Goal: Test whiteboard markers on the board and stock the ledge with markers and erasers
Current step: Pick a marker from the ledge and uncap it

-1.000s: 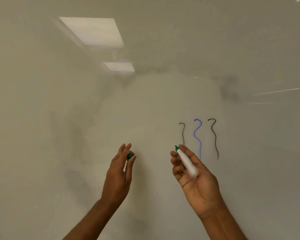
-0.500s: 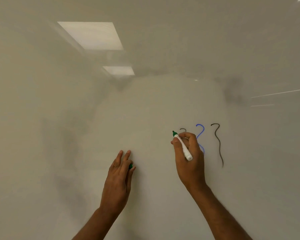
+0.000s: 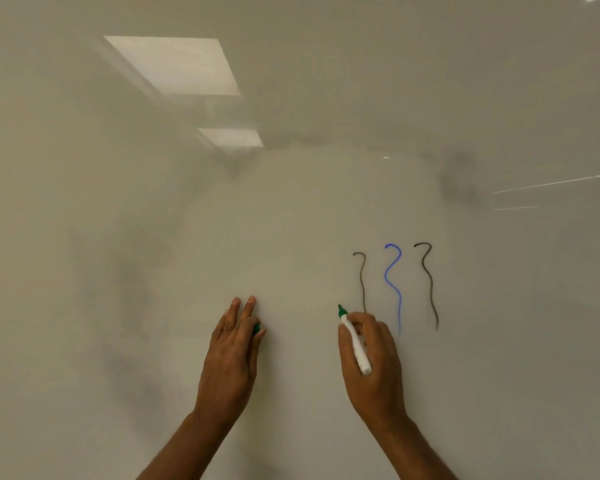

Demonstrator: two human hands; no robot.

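The board [image 3: 291,202] fills the view, its edges out of sight; the right hand [image 3: 371,368] grips a white marker [image 3: 355,344] in curled fingers, uncapped, its green tip pointing up and a little left; the tip sits just left of the lower end of a thin grey line [image 3: 362,282], and I cannot tell whether it touches the board; the left hand [image 3: 231,358] lies to the left, well apart from the right, two fingers straight and pointing up against the board, while a green cap [image 3: 256,329] is pinched at the thumb side, mostly hidden; right of the grey line stand a blue line [image 3: 394,282] and a black line [image 3: 428,282], all three wavy and upright, side by side; a dark smudge [image 3: 459,178] marks the board above them; two bright reflections [image 3: 174,65] of ceiling lights show higher up on the left
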